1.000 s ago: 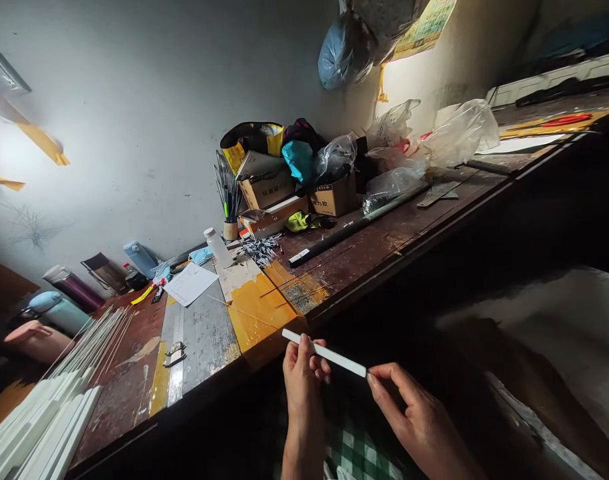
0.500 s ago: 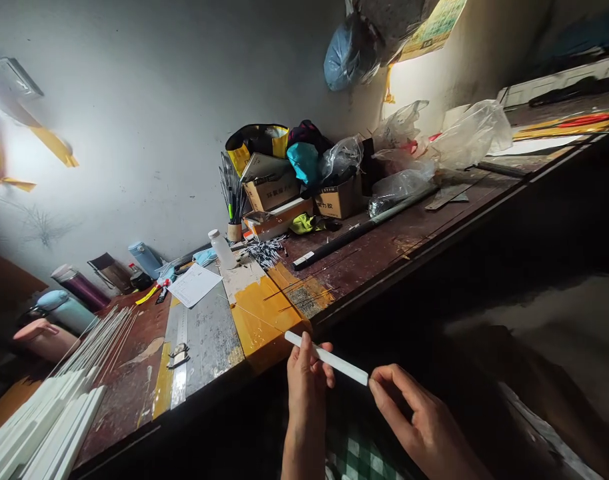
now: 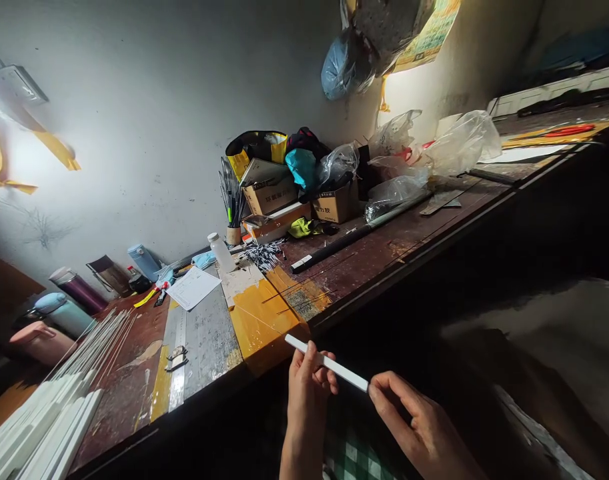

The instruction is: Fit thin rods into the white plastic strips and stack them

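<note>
My left hand [image 3: 310, 377] is closed round a slim white square bar [image 3: 345, 371], thumb on top, in front of the bench edge. A thin line, apparently a fine rod, runs from the bar's far end up and left over the yellow-taped part of the bench. At the bar's near end, my right hand [image 3: 401, 413] pinches the tip between thumb and forefinger. Whatever the right fingertips cover cannot be made out. A bundle of similar white bars [image 3: 59, 420] with thin rods lies at the lower left of the bench.
On the bench [image 3: 134, 340] are a paper sheet [image 3: 193, 287], a white bottle [image 3: 221, 252], a pile of small black-and-white pieces [image 3: 264, 255] and a long black tube [image 3: 334, 248]. Drink bottles [image 3: 79, 290] line the left. Boxes [image 3: 334, 203] and plastic bags [image 3: 459, 143] stand behind.
The white bar has turned slightly about its length in my fingers, showing a sharper edge. Both hands sit slightly lower in view, and the camera has shifted a little.
</note>
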`<state>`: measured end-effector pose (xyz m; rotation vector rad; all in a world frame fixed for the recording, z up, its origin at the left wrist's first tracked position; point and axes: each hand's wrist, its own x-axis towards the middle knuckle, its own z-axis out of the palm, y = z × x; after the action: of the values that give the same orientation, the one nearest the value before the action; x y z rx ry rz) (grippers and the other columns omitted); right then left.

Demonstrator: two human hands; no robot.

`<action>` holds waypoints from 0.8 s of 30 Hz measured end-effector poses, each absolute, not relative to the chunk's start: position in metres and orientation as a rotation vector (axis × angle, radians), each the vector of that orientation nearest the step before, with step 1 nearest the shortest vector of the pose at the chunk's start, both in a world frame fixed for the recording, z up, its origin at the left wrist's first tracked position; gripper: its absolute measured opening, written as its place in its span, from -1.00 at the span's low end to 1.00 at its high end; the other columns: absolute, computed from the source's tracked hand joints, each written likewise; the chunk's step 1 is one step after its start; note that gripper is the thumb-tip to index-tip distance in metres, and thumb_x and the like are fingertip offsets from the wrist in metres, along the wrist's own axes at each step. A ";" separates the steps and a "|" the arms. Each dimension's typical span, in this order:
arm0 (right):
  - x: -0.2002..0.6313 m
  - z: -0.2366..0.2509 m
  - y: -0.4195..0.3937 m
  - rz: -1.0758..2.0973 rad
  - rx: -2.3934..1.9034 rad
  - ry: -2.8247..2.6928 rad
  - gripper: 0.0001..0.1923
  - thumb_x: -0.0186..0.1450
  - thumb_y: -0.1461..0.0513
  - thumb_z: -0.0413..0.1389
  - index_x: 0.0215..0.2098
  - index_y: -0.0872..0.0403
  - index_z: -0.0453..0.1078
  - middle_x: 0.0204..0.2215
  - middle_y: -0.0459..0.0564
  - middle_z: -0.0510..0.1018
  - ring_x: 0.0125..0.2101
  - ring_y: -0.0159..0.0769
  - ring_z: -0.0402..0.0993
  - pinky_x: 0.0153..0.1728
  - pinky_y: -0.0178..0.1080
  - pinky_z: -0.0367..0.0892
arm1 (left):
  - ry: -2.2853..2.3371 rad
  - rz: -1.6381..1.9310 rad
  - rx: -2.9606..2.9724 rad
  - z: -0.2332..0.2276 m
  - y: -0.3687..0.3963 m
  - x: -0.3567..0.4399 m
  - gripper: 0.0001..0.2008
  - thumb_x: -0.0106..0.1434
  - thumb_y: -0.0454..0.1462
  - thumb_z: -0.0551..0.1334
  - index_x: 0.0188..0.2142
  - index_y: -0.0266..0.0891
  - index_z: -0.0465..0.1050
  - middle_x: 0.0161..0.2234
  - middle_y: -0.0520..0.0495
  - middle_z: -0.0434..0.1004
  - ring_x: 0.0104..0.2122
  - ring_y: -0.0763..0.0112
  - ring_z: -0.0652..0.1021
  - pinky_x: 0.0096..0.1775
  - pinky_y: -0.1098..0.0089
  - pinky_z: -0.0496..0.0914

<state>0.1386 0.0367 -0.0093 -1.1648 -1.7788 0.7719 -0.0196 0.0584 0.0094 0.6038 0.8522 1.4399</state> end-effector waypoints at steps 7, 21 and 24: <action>0.138 -0.011 0.038 0.782 -1.130 -1.755 -0.80 0.39 0.09 -0.09 -0.31 -0.03 0.26 -0.49 -0.16 0.42 -0.51 -0.35 0.40 -0.46 -0.38 0.35 | 0.831 1.463 0.561 0.007 0.058 -0.021 -0.81 0.18 -0.10 0.29 -0.38 -0.15 0.41 -0.42 -0.03 0.48 -0.60 0.54 0.38 -0.54 0.45 0.29; 0.137 -0.013 0.038 0.832 -1.150 -1.796 -0.80 0.39 0.08 -0.10 -0.31 -0.04 0.25 -0.47 -0.15 0.44 -0.50 -0.34 0.41 -0.44 -0.35 0.35 | 0.847 1.484 0.587 0.011 0.051 -0.022 -0.88 0.24 -0.16 0.26 -0.40 -0.10 0.45 -0.39 0.01 0.48 -0.57 0.57 0.36 -0.51 0.44 0.25; 0.139 -0.013 0.036 0.829 -1.172 -1.801 -0.77 0.40 0.07 -0.13 -0.33 -0.03 0.24 -0.50 -0.15 0.40 -0.52 -0.34 0.38 -0.48 -0.35 0.32 | 0.803 1.468 0.564 0.009 0.050 -0.024 -0.94 0.25 -0.17 0.24 -0.31 -0.05 0.47 -0.29 -0.02 0.51 -0.54 0.52 0.38 -0.46 0.39 0.24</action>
<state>0.1386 0.0358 -0.0128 -1.1724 -1.8009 0.8285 -0.0245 0.0498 0.0094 0.5643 0.8027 1.4685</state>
